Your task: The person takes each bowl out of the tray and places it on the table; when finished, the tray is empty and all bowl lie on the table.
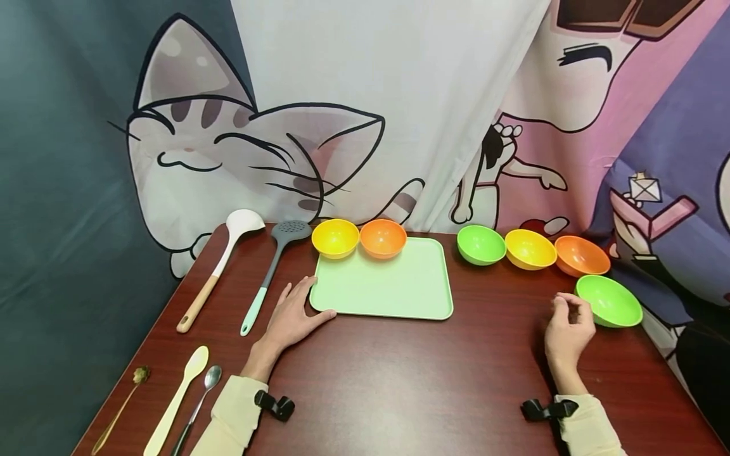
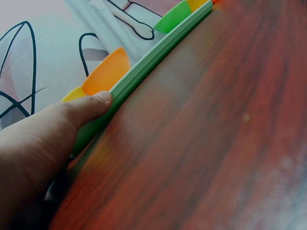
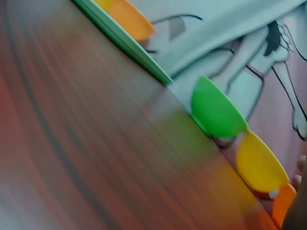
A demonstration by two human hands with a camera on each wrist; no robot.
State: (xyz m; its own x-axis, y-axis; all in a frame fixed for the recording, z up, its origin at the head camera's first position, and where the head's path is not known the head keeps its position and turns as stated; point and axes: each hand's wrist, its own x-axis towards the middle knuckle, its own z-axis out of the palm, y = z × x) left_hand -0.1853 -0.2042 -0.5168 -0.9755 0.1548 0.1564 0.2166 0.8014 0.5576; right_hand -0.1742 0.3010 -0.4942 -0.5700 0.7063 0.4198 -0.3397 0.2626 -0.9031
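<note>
"What's the head view cutting off?"
"Between seven and eight o'clock, its bottom edge is cropping the handles of the black-handled spoon [image 1: 197, 406] and the cream spoon [image 1: 178, 398]."
"Are the right fingers [image 1: 583, 310] touching the nearer green bowl [image 1: 614, 305]?"
"They're overlapping its rim, so contact isn't showing clearly."
"And the right wrist view?"
"The desk [image 3: 96, 124] is blurring, and the right hand [image 3: 299, 203] is partly hiding an orange bowl [image 3: 283, 204] at four o'clock."

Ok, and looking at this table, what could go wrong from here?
If the left hand tilts the pale green tray, the yellow bowl and orange bowl at its far edge may slide off. The right hand could also knock the nearest green bowl, which sits near the right edge of the table.
</note>
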